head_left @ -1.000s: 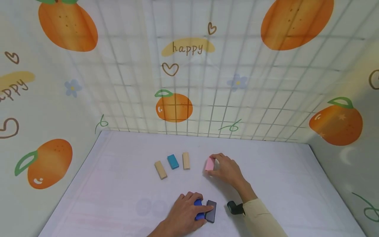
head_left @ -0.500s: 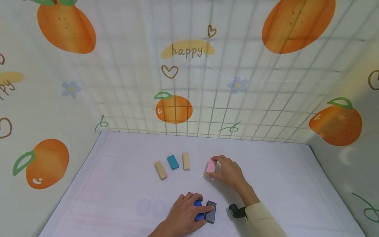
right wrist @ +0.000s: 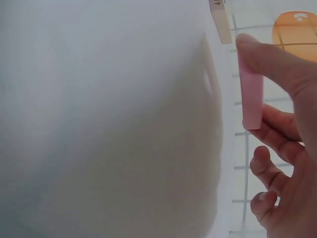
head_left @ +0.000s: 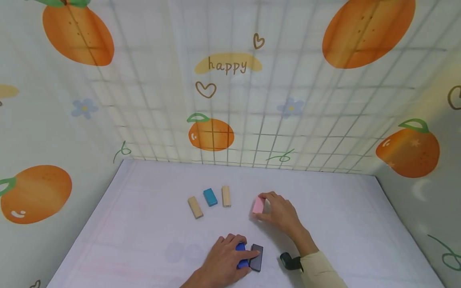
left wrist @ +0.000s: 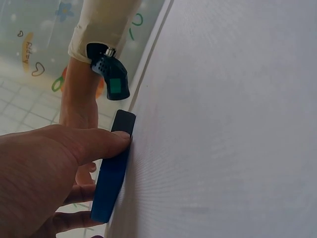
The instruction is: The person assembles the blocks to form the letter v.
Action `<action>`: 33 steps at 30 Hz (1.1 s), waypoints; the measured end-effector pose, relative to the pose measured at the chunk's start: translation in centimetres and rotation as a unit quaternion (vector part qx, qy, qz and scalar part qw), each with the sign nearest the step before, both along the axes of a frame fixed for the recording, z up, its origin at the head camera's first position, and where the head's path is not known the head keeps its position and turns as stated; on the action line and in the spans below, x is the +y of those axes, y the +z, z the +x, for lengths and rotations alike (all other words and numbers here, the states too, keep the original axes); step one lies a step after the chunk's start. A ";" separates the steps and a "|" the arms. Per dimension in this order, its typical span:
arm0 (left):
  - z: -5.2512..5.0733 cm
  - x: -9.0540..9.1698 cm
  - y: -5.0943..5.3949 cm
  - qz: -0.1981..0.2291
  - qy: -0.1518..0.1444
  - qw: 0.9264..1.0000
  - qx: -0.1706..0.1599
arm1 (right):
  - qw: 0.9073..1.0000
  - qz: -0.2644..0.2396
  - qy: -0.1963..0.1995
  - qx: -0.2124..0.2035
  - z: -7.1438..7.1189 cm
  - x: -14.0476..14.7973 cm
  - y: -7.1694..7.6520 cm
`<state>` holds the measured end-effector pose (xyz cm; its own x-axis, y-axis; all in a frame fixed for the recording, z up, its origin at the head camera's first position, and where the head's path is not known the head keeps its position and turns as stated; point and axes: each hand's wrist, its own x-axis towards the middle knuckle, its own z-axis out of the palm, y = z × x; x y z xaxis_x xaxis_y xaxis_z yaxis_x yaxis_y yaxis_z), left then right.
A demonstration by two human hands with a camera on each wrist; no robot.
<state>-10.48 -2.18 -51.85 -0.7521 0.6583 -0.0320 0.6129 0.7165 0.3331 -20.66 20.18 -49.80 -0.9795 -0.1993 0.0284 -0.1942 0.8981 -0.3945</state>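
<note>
My left hand (head_left: 225, 259) holds a blue block (head_left: 242, 256) at its ends, and one outstretched finger rests on a dark grey block (head_left: 256, 258) lying right beside it. In the left wrist view the thumb presses near where the blue block (left wrist: 110, 183) meets the dark one (left wrist: 124, 120). Farther out, my right hand (head_left: 282, 212) pinches a pink block (head_left: 258, 205) by its two ends. The right wrist view shows the pink block (right wrist: 251, 96) between thumb and forefinger, the other fingers loosely bent. Whether it touches the table is hard to tell.
Left of the pink block, a light wooden block (head_left: 226, 196), a teal block (head_left: 210, 197) and another wooden block (head_left: 195, 207) lie apart on the white table (head_left: 144, 224). A printed cloth (head_left: 230, 96) over a wire grid rises behind the table.
My right hand has shifted a little to the right and nearer to me, carrying the pink block. The left hand and the blocks on the table stay in place.
</note>
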 end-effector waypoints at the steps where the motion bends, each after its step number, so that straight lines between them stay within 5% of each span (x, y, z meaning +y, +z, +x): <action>1: 0.0 0.0 -0.1 0.001 -0.001 1.000 0.002 | 1.000 -0.001 0.000 0.002 0.1 0.0 -0.1; 33: 0.6 -1.3 -1.3 -0.010 -0.016 1.000 0.004 | 1.000 0.004 -0.011 0.029 3.1 -0.2 -2.5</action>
<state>-9.92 -3.47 -53.12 -0.7312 0.6809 -0.0406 0.6377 0.7035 0.3137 -17.51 20.01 -52.26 -0.9806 -0.1777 0.0829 -0.1959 0.9059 -0.3755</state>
